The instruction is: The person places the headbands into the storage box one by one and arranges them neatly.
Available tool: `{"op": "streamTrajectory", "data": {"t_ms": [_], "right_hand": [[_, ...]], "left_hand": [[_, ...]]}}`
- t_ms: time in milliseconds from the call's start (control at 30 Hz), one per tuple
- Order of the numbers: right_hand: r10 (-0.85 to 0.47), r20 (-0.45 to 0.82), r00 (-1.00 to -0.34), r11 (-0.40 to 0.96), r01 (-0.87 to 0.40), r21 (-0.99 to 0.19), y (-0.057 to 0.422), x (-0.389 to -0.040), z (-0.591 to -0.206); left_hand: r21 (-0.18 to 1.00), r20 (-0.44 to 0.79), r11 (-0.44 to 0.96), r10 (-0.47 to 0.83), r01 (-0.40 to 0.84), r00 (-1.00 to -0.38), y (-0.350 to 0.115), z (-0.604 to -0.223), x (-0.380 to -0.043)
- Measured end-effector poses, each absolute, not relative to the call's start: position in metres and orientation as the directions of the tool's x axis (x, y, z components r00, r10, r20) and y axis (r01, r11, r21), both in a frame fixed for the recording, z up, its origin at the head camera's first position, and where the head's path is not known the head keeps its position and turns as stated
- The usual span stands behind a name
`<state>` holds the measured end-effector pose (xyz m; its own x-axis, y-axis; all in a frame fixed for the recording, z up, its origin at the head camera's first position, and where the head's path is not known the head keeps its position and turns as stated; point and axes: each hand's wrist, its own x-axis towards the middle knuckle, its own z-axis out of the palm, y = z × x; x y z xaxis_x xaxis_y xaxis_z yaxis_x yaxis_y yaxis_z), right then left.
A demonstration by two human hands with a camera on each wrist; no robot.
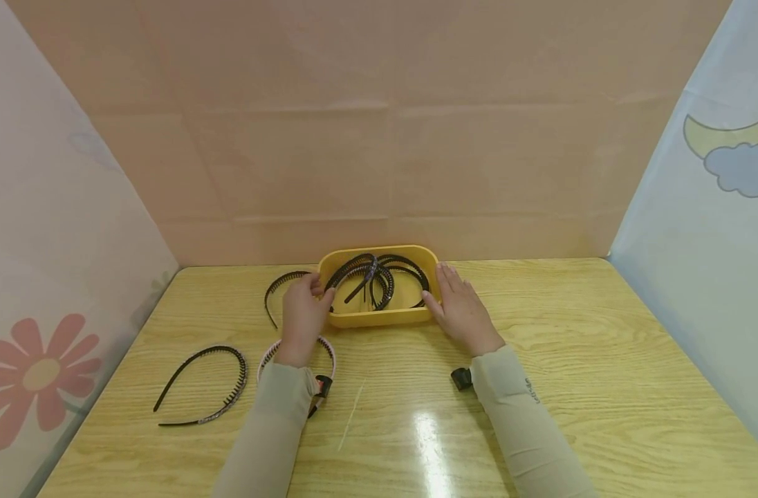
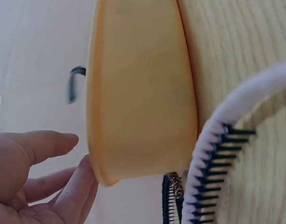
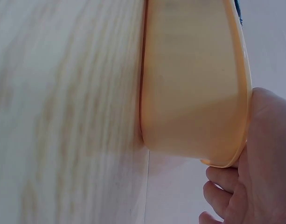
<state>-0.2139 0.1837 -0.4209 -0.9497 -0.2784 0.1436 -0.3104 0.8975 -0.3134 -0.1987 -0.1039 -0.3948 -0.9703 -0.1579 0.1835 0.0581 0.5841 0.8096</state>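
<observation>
A yellow plastic bin (image 1: 379, 318) stands at the back of the table, holding several black toothed headbands (image 1: 384, 287). At its left end is my left hand (image 1: 304, 311); in the left wrist view the fingertips (image 2: 84, 172) touch the rim while the thumb is held apart above it. My right hand (image 1: 463, 311) grips the bin's right end, thumb over the front corner and fingers along the outer side. In the right wrist view, bent fingers (image 3: 219, 193) show just beyond the rim. The bin's walls hide its contents in both wrist views.
Outside the bin, a black headband (image 1: 285, 278) lies behind my left hand. Another with a glittery section (image 1: 238, 391) lies at the front left. A pale pink headband (image 1: 333, 356) lies partly under my left wrist. A tan back wall (image 1: 391, 173) rises right behind the bin.
</observation>
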Motion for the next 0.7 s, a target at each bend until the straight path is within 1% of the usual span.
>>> {"op": "streamTrajectory", "data": {"t_ms": [233, 367, 533, 700], "right_hand": [[-0.278, 0.14, -0.95, 0.896, -0.309, -0.319, 0.184, -0.213, -0.42], [-0.276, 0.145, -0.95, 0.894, -0.31, -0.325, 0.185, -0.213, -0.42], [-0.274, 0.135, -0.952, 0.895, -0.304, -0.327, 0.185, -0.213, -0.422], [-0.278, 0.132, -0.952, 0.894, -0.306, -0.326, 0.185, -0.213, -0.423]], "left_hand": [[0.799, 0.202, 0.594, -0.117, 0.095, -0.972, -0.116, -0.393, -0.19], [0.78, 0.24, 0.618, -0.142, 0.103, -0.96, -0.128, -0.393, -0.189], [0.775, 0.235, 0.628, -0.186, 0.068, -0.954, -0.148, -0.397, -0.19], [0.791, 0.17, 0.611, -0.219, 0.001, -0.961, -0.167, -0.406, -0.191]]}}
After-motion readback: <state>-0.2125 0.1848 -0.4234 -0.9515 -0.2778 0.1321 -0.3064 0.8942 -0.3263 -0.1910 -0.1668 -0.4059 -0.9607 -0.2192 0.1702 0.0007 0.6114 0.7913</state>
